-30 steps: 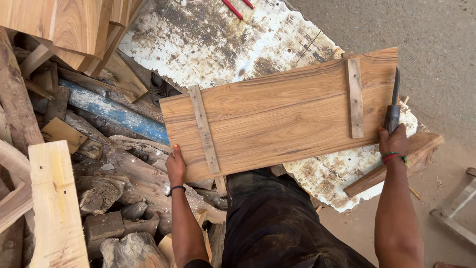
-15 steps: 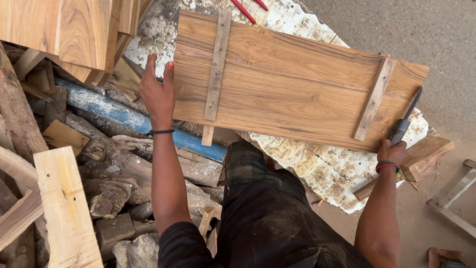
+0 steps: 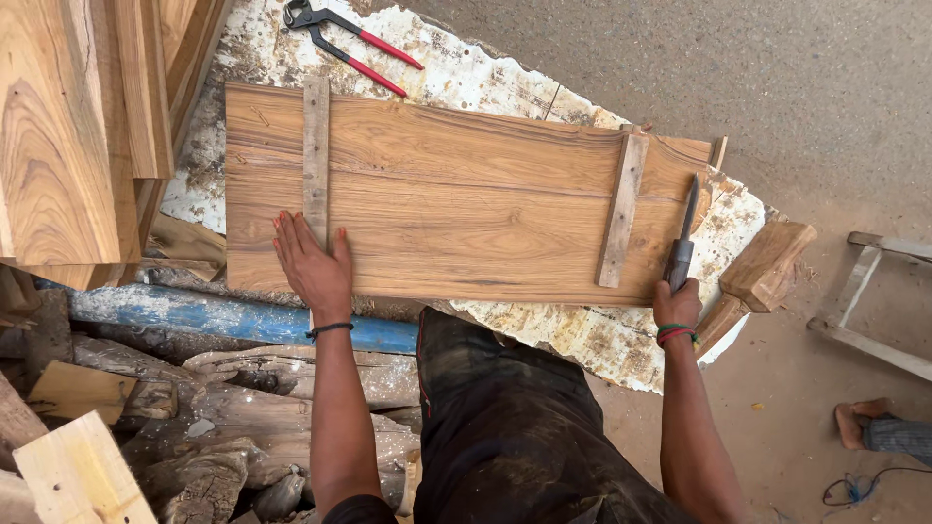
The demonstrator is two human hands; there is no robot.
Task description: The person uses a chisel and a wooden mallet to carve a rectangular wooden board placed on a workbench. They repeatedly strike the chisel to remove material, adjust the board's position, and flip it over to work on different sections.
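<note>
The head view looks down on a long wooden panel (image 3: 466, 199) of warm, wavy-grained boards lying flat on a rough, white-crusted tabletop (image 3: 602, 340). Two narrow grey battens cross the panel: one near its left end (image 3: 316, 155), weathered and straight, and one near its right end (image 3: 621, 209), slightly tilted.

The left hand (image 3: 313, 264) lies flat on the panel with its fingers spread and pointing away from the person, palm down across the foot of the left batten, gripping nothing. A dark band circles its wrist.

The right hand (image 3: 677, 303) is closed around the dark handle of a chisel (image 3: 682, 238), whose slim metal blade lies over the panel's right end, pointing away from the person. Red and green bands sit on that wrist.

Red-handled pincers (image 3: 351, 41) lie on the tabletop beyond the panel, apart from it. A chunky wooden block (image 3: 767, 264) sits just off the panel's right end. Smooth planks (image 3: 68, 126) stand stacked at the left. Below them lie a chipped blue pipe (image 3: 223, 315) and rough, grey scrap timber (image 3: 243, 408). At the right edge, another person's foot (image 3: 859, 422) rests on the sandy floor.
</note>
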